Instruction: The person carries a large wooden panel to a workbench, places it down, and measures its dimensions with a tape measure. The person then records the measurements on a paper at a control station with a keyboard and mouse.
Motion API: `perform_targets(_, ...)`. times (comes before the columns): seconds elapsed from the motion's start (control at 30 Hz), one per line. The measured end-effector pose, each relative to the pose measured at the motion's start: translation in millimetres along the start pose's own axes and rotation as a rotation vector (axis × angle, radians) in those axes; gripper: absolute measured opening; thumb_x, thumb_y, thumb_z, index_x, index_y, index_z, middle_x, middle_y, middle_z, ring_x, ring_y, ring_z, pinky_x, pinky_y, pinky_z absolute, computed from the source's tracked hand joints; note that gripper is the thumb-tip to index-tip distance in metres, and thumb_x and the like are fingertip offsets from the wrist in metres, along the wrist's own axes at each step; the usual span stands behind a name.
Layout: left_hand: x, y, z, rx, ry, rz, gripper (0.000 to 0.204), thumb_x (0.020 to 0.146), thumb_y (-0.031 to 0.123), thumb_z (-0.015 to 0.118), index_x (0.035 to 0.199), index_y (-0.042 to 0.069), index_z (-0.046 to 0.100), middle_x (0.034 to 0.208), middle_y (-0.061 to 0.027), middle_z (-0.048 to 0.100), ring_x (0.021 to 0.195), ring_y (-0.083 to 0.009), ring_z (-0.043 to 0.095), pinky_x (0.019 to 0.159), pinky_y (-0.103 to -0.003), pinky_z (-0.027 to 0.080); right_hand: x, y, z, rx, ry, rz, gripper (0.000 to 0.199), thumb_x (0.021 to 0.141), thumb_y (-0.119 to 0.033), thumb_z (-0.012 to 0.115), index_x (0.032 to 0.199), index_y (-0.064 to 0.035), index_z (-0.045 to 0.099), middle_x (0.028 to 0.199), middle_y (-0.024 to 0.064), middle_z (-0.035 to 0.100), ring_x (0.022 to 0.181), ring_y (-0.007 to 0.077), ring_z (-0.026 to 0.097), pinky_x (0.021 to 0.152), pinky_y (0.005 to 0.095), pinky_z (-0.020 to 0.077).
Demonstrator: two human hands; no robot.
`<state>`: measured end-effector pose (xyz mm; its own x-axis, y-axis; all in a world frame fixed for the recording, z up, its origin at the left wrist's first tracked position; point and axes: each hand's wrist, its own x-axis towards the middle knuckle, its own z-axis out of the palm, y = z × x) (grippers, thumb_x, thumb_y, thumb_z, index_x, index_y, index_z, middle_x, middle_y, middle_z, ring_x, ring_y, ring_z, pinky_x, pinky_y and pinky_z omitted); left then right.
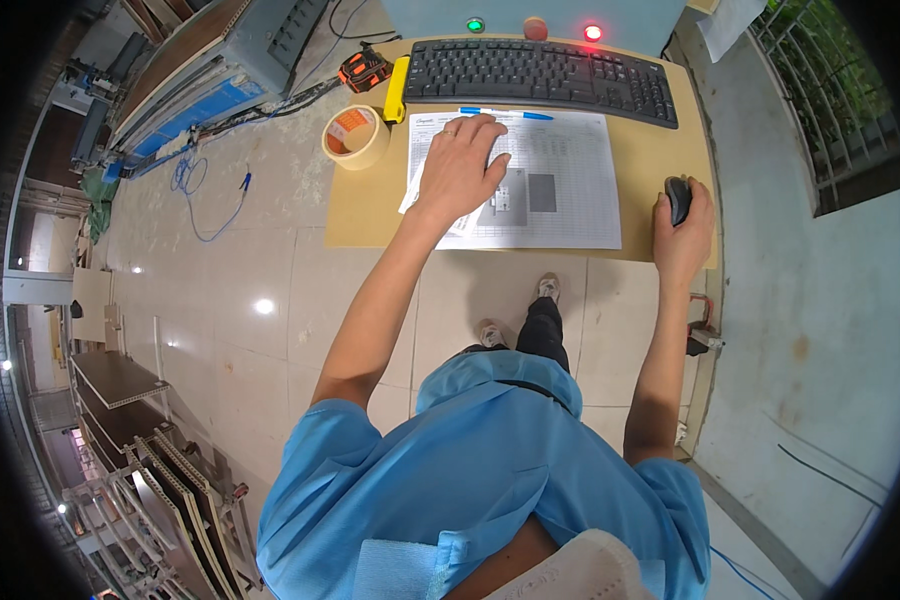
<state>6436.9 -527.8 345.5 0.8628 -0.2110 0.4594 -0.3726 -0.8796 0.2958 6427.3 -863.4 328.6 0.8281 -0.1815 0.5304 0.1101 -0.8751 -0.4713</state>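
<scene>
Nearest the camera is the person's blue shirt (470,480), filling the lower middle of the view, with dark trousers and two light shoes (548,288) below it on the pale tiled floor (250,300). To the person's left, low in the picture, stacks of dark flat panels (170,470) stand in racks, and a loose blue cable (205,200) curls across the tiles farther up. Both bare forearms reach forward to a light wooden bench (660,160). The right hand (682,225) is cupped over a dark computer mouse (678,198) near the bench's right edge, fingers curled around its sides. The left hand (462,165) lies flat and spread, palm down, on a printed paper form (570,200) that sits in the middle of the bench; it holds nothing, only presses the sheet. A blue pen (505,112) lies along the top edge of the form, just beyond the fingertips. At the bench's left corner stands a roll of tan tape (356,136), and beside it a yellow tool (396,90) and an orange-and-black tape measure (363,70). A black keyboard (540,80) spans the far side. Beyond it a pale panel (630,20) carries a green lamp (475,25) and a red lamp (593,32). To the right runs a grey concrete strip (820,320) and a metal fence (820,100).
</scene>
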Motion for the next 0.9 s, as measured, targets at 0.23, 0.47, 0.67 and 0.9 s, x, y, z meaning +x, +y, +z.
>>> perform_targets(0.23, -8.9, 5.9, -31.5, -0.176, 0.107, -0.050, 0.036, 0.093, 0.022, 0.068, 0.125, 0.006, 0.065, 0.130, -0.0155, 0.065, 0.125, -0.0377, 0.057, 0.106, -0.047, 0.045, -0.1, 0.9, 0.6, 0.010, -0.016, 0.027, 0.051, 0.091, -0.023, 0.072, 0.138, -0.0083, 0.056, 0.141, 0.0125, 0.059, 0.129, 0.0345, 0.056, 0.104, 0.0445, 0.0487)
perform_targets(0.47, -71.5, -4.9, -72.3, -0.217, 0.164, -0.268, 0.032, 0.089, 0.019, 0.074, 0.118, 0.006, 0.070, 0.120, -0.0136, 0.070, 0.113, -0.0348, 0.063, 0.097, -0.043, 0.050, 0.0, -2.5, -0.3, 0.029, 0.000, 0.028, 0.054, 0.090, -0.020, 0.073, 0.139, -0.0079, 0.056, 0.138, 0.0142, 0.060, 0.128, 0.0355, 0.056, 0.103, 0.0453, 0.0489)
perform_targets(0.67, -90.4, -14.3, -66.5, -0.090, 0.092, -0.250, 0.036, 0.087, 0.020, 0.077, 0.121, 0.009, 0.070, 0.126, -0.0111, 0.069, 0.118, -0.0318, 0.062, 0.099, -0.041, 0.050, 0.9, -5.4, -0.2, 0.038, -0.016, 0.031, 0.056, 0.090, -0.020, 0.073, 0.141, -0.0078, 0.055, 0.137, 0.0154, 0.061, 0.127, 0.0361, 0.057, 0.103, 0.0457, 0.0489)
perform_targets(0.9, -88.7, -13.1, -58.0, 0.029, 0.112, -0.255, 0.035, 0.085, 0.021, 0.076, 0.119, 0.011, 0.071, 0.128, -0.0081, 0.069, 0.116, -0.0304, 0.062, 0.097, -0.040, 0.051, -0.4, -6.9, 1.5, 0.060, -0.025, 0.041, 0.057, 0.090, -0.021, 0.072, 0.142, -0.0073, 0.053, 0.138, 0.0161, 0.060, 0.127, 0.0365, 0.056, 0.104, 0.0461, 0.0476)
